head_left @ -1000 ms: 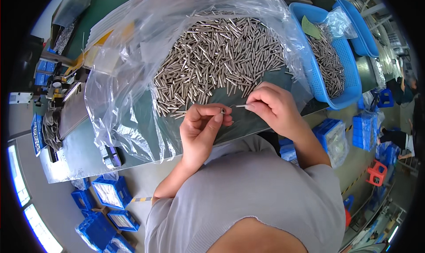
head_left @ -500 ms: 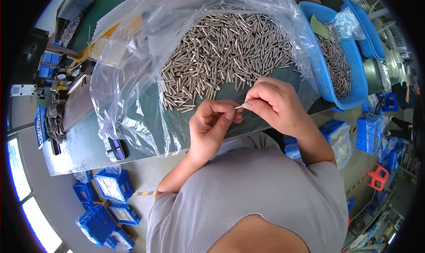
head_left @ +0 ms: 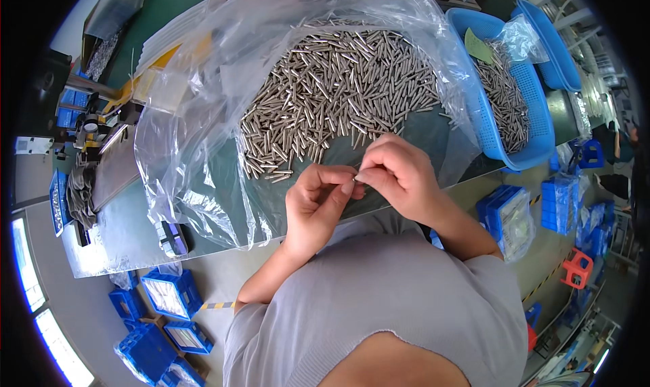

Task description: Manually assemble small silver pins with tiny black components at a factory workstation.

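My left hand [head_left: 313, 205] and my right hand [head_left: 401, 178] meet at the fingertips, just in front of a big heap of small metal pins [head_left: 345, 89]. Both hands are closed in a pinch around one slim metal pin [head_left: 355, 179]. Only a bright speck of it shows between the fingers; the rest is covered. The heaped pins lie loose on a clear plastic sheet [head_left: 196, 184] spread over the green tabletop.
To the right, a blue plastic basket [head_left: 542, 123] holds more pins, a green slip [head_left: 478, 46] and a clear bag. Another blue basket [head_left: 558, 55] stands behind it. A small purple-and-black device [head_left: 173, 239] sits at the table's front left. Blue crates [head_left: 169, 293] stand on the floor.
My hands have drawn slightly closer together, and less of the pin shows between my fingertips. The whole view has shifted a little.
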A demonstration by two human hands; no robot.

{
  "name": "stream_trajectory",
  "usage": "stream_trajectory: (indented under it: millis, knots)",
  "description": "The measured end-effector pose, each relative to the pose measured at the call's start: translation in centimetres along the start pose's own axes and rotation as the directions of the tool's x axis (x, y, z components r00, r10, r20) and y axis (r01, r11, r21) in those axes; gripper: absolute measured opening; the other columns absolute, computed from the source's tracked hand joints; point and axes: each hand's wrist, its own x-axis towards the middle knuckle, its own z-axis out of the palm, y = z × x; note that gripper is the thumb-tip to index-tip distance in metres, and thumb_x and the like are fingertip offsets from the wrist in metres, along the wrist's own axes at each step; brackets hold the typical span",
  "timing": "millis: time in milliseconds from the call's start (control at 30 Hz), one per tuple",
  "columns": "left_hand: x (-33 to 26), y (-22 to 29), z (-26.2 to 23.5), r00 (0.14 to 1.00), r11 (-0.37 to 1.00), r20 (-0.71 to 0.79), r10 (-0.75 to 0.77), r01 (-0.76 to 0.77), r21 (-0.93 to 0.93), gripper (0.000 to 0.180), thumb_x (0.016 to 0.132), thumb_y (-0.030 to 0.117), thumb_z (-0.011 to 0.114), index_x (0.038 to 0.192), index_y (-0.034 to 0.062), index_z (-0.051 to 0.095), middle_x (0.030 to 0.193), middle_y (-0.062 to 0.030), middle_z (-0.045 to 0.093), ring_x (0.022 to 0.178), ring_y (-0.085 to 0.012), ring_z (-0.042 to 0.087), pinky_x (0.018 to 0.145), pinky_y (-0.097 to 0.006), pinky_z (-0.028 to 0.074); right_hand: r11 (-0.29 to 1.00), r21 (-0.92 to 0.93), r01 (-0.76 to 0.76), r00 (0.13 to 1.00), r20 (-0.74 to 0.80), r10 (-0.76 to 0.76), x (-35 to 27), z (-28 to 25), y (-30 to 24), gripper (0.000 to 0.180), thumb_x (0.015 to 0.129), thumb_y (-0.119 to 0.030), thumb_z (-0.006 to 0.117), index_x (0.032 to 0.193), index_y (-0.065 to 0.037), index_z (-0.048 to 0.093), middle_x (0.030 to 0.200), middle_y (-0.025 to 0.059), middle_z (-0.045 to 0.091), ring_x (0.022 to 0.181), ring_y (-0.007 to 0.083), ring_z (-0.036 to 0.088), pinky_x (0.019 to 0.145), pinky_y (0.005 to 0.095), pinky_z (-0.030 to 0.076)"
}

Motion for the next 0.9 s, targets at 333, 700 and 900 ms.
stream_trajectory:
  millis: [333,700,900]
  knots:
    - [0.2,0.0,0.1,0.999,0.999,-0.040,0.036,-0.036,-0.015,0.005,0.089,-0.004,0.051,0.094,-0.0023,0.052,0.101,-0.0151,0.061,0.083,-0.0143,0.061,0.077,-0.028,0.052,0.354,0.849,-0.393,0.874,0.226,0.430,-0.2,-7.4,2.3,0.014,0.091,-0.014,0.048,0.095,-0.001,0.053,0.083,0.0071,0.055,0.070,0.0135,0.055,0.056,0.0241,0.044]
    - [0.2,0.1,0.1,0.998,1.000,-0.052,0.029,-0.030,-0.009,0.005,0.089,-0.004,0.051,0.094,-0.0019,0.052,0.101,-0.0148,0.060,0.083,-0.0141,0.061,0.077,-0.028,0.053,0.823,-0.567,-0.011,0.993,0.090,0.076,0.2,-4.5,1.8,0.017,0.071,-0.010,0.070,0.083,-0.007,0.057,0.076,0.0073,0.054,0.066,0.0263,0.057,0.057,0.0371,0.046]
    - [0.2,0.3,0.1,0.998,0.999,-0.054,0.028,-0.029,-0.017,0.005,0.090,-0.004,0.051,0.095,-0.0026,0.051,0.101,-0.0155,0.060,0.083,-0.0146,0.061,0.077,-0.028,0.053,0.700,-0.697,0.155,0.973,0.232,0.015,0.6,-4.1,1.0,0.013,0.074,-0.003,0.064,0.081,-0.004,0.054,0.073,0.0092,0.054,0.064,0.0278,0.056,0.056,0.0351,0.045]
